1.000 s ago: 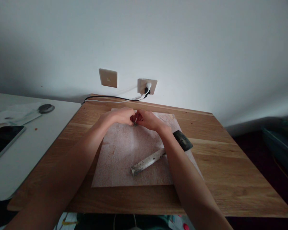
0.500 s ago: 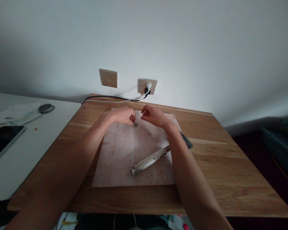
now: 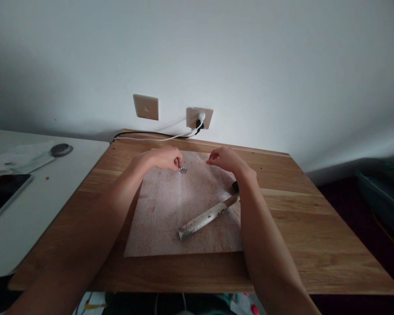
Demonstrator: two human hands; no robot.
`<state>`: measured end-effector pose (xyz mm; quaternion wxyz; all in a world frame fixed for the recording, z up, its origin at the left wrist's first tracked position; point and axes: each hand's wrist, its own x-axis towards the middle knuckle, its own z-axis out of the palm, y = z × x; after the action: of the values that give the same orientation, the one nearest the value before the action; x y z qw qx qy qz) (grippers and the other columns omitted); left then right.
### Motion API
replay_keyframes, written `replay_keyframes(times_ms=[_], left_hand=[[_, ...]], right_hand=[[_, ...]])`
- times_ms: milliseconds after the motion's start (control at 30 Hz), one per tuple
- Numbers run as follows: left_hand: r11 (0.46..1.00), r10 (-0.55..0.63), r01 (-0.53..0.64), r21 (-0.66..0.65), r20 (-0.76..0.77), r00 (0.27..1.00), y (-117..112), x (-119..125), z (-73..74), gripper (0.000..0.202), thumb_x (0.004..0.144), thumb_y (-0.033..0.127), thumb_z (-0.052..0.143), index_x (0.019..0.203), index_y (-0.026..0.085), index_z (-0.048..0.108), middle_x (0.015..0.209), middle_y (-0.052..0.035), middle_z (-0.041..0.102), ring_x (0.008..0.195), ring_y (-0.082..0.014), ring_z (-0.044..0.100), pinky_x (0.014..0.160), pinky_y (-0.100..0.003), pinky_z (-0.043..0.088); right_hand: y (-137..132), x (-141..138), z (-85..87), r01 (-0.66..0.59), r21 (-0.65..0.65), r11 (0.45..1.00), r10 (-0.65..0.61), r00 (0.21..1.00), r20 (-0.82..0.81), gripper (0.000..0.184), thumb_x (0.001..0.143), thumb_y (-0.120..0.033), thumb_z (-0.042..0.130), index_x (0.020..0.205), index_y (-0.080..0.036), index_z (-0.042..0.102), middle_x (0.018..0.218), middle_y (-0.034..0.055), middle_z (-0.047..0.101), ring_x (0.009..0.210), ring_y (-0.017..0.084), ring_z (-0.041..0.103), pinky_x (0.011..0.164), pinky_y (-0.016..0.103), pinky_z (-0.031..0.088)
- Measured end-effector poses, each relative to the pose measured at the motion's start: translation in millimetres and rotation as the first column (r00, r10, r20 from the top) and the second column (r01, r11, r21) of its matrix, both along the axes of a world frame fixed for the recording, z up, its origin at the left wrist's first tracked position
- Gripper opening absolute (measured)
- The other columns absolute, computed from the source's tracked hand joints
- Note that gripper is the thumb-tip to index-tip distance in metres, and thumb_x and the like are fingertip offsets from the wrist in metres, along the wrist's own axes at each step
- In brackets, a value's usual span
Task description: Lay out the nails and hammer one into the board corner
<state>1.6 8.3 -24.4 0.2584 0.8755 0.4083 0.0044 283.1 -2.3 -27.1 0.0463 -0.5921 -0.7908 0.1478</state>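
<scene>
My left hand (image 3: 167, 158) is closed in a pinch over the upper left of a pale, worn sheet (image 3: 157, 218). Out of its fingertips fans a small bunch of shiny metal nails (image 3: 183, 170). At the sheet's upper right, my right hand (image 3: 226, 159) has thumb and fingers brought together; what they hold, if anything, is too small to make out. A hammer (image 3: 203, 218) lies slantwise on the sheet, its pale worn handle toward me. My right forearm hides most of its dark head. Small dark specks (image 3: 191, 162) show on the sheet between my hands.
The sheet lies on a wooden tabletop (image 3: 302, 227) against a white wall. Left of it stands a white table (image 3: 52, 197) with a phone (image 3: 7, 192) and a dark round object (image 3: 61, 150). Cables (image 3: 151, 133) run along the back edge to a wall socket (image 3: 199, 118).
My right hand has moved right, away from my left hand, and its forearm now covers more of the hammer's head. The nails in my left hand show more clearly.
</scene>
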Motion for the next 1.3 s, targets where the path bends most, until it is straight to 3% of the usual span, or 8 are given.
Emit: replay_keyframes(times_ms=[400,667,967,1300], left_hand=[[0.999,0.034,-0.034,-0.017,-0.028,0.999,-5.1,4.1,5.9,0.021,0.077,0.016,0.077,0.097,0.019,0.081,0.092,-0.0035,0.082,0.082,-0.0189,0.074,0.07,-0.026,0.047],[0.999,0.032,-0.033,-0.019,-0.037,0.999,-5.4,5.7,7.3,0.021,0.077,0.016,0.078,0.097,0.019,0.082,0.093,-0.0042,0.082,0.081,-0.0193,0.074,0.072,-0.027,0.048],[1.0,-0.003,0.005,0.028,-0.061,0.998,-4.3,5.6,5.5,0.022,0.077,0.018,0.077,0.098,0.019,0.082,0.092,-0.0038,0.083,0.082,-0.0195,0.075,0.071,-0.026,0.05],[0.999,-0.005,0.009,0.051,-0.085,0.996,-5.7,7.8,7.7,0.018,0.078,0.017,0.078,0.096,0.018,0.081,0.091,-0.0036,0.082,0.081,-0.0191,0.074,0.072,-0.027,0.05]], right_hand=[[-7.6,-16.2,-2.8,0.062,0.006,0.998,-0.062,0.995,0.072,0.029,0.104,-0.036,0.072,0.13,-0.022,0.071,0.133,0.009,0.071,0.111,0.025,0.073,0.093,0.043,0.063],[-11.9,-27.5,13.2,-0.06,0.015,0.998,0.06,0.998,-0.028,0.028,0.105,-0.035,0.071,0.128,-0.019,0.071,0.13,0.009,0.073,0.11,0.025,0.073,0.095,0.047,0.063],[-16.3,-51.2,5.8,-0.289,-0.199,0.936,0.27,0.956,-0.119,0.028,0.104,-0.034,0.072,0.127,-0.018,0.071,0.126,0.0082,0.074,0.104,0.023,0.075,0.09,0.044,0.064],[-14.9,-60.2,0.0,-0.285,-0.196,0.938,0.26,0.955,-0.145,0.03,0.104,-0.035,0.071,0.129,-0.018,0.07,0.128,0.0087,0.073,0.106,0.024,0.074,0.091,0.045,0.064]])
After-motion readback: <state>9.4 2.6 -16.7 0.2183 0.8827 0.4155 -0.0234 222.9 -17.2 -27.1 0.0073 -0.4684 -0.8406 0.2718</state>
